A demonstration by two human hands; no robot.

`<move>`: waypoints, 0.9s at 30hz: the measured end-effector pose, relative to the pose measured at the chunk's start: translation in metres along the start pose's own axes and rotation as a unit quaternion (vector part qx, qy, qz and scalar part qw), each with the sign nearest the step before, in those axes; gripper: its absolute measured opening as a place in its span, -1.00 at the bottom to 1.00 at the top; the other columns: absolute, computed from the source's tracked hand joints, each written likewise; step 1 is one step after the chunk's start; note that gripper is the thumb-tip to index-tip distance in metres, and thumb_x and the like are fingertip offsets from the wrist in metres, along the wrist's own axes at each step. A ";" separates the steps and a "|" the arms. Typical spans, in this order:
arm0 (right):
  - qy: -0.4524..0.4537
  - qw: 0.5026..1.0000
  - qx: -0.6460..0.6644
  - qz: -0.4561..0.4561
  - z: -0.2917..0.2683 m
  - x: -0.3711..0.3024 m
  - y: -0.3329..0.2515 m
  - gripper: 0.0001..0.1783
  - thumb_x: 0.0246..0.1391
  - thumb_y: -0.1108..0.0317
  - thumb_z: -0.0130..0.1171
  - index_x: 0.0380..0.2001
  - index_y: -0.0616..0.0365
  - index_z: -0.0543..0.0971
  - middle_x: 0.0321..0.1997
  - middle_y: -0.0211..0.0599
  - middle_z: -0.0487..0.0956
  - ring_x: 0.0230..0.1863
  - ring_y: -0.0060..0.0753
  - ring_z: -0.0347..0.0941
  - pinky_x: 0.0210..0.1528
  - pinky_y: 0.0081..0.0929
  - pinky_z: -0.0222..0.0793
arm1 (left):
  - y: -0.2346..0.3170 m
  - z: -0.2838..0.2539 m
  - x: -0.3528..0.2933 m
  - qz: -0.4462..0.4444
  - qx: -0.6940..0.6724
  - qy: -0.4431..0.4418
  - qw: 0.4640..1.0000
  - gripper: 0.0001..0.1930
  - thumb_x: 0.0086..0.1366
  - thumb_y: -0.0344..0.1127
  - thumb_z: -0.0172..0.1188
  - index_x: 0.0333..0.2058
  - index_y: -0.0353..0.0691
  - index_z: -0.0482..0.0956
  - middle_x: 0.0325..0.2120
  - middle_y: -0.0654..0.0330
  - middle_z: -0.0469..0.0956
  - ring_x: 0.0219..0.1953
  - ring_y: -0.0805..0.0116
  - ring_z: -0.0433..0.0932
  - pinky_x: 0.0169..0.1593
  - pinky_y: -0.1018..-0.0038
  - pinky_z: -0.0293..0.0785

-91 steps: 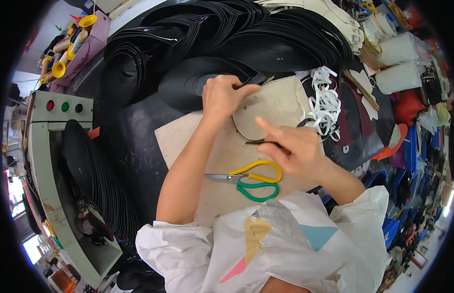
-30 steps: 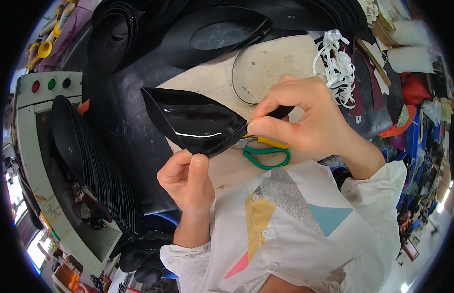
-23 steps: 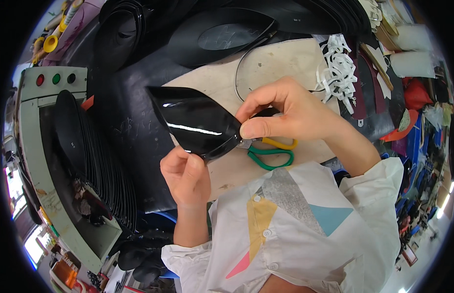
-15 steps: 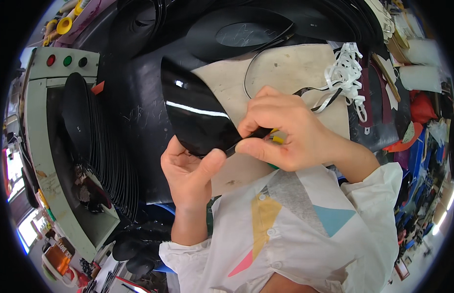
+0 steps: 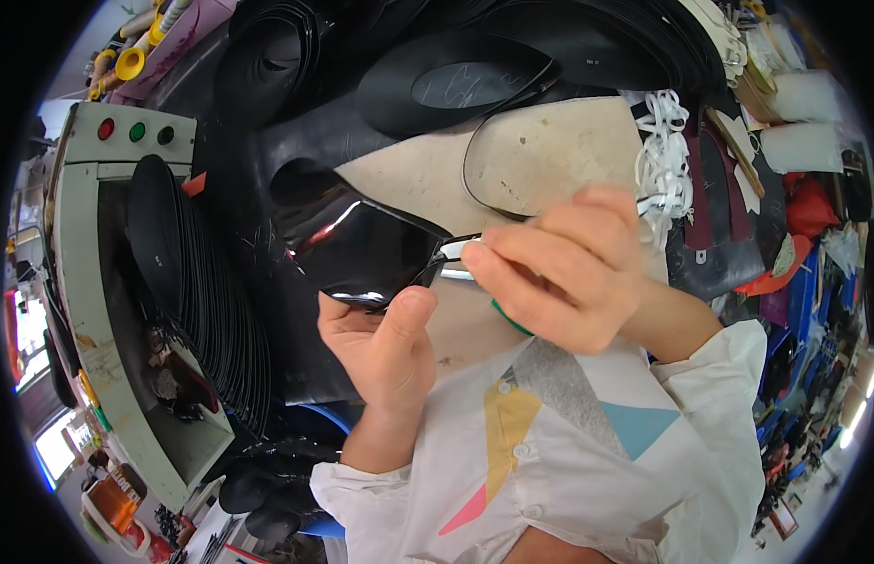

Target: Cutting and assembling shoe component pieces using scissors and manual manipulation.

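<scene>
A glossy black patent-leather-like piece (image 5: 362, 240), curved like a shoe part, is held above the table. My left hand (image 5: 381, 343) grips its lower edge, thumb on top and fingers underneath. At the piece's right end a narrow strip (image 5: 456, 248), white with dark edges, stretches taut to my right hand (image 5: 564, 268). My right thumb and fingers pinch that strip; the hand is slightly blurred. A thin dark band (image 5: 467, 164) loops over the beige board (image 5: 540, 141) and passes behind my right hand.
Tangled white ribbon (image 5: 664, 141) lies by the board's right edge. Flat black oval pieces (image 5: 381, 85) lie along the back. At left, a grey cabinet (image 5: 75, 244) with coloured buttons stands beside a fanned stack of black pieces (image 5: 197, 282). A green curved edge (image 5: 510, 318) shows below my right hand.
My right hand has moved right, off the piece's end, drawing the strip out. The black piece has tilted and shifted left. My left hand still grips its lower edge.
</scene>
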State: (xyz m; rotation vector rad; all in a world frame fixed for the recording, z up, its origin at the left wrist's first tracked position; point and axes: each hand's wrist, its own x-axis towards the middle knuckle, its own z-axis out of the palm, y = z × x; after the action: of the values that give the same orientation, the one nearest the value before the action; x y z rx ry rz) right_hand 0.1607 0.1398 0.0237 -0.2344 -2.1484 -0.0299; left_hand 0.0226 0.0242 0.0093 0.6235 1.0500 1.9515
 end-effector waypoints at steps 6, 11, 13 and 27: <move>-0.001 0.995 0.053 0.084 0.005 -0.002 -0.012 -0.63 -0.43 0.55 0.26 -0.36 0.20 0.60 -0.37 -0.39 0.51 -0.47 -0.45 0.38 -0.57 -0.60 0.22 | 0.000 0.017 0.002 -0.085 -0.097 0.038 0.991 -0.58 0.16 -0.41 0.16 0.01 -0.22 0.30 -0.13 0.16 0.47 -0.08 0.31 0.49 0.04 0.33 0.40; 0.003 0.931 0.241 0.275 0.004 0.009 -0.016 -0.80 -0.25 0.58 0.26 -0.43 0.25 0.59 -0.43 -0.27 0.56 -0.57 -0.35 0.46 -0.58 -0.55 0.38 | -0.009 0.009 0.002 -0.012 -0.033 0.002 0.999 -0.60 0.14 -0.45 0.14 -0.02 -0.27 0.32 -0.16 0.17 0.48 -0.12 0.36 0.49 0.02 0.37 0.39; -0.020 0.912 0.269 0.309 -0.002 0.011 -0.015 -0.83 -0.21 0.58 0.26 -0.42 0.26 0.59 -0.44 -0.24 0.58 -0.56 -0.36 0.50 -0.57 -0.57 0.39 | -0.012 0.009 0.002 0.019 -0.013 -0.011 1.000 -0.63 0.12 -0.49 0.13 -0.06 -0.28 0.34 -0.19 0.18 0.48 -0.15 0.38 0.49 0.01 0.39 0.39; -0.071 0.846 0.332 0.411 -0.005 0.016 -0.012 -0.98 -0.16 0.54 0.16 -0.58 0.25 0.55 -0.62 -0.29 0.54 -0.62 -0.43 0.48 -0.54 -0.59 0.40 | -0.007 0.009 0.003 0.029 0.093 -0.025 0.995 -0.69 0.01 -0.61 0.20 -0.20 -0.32 0.46 -0.30 0.23 0.52 -0.30 0.50 0.48 -0.13 0.54 0.37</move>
State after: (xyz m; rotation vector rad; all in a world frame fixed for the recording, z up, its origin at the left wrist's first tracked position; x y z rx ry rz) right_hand 0.1544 0.1295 0.0409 -0.7335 -1.8966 1.2316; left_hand 0.0304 0.0326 0.0079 0.8093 1.2033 1.8898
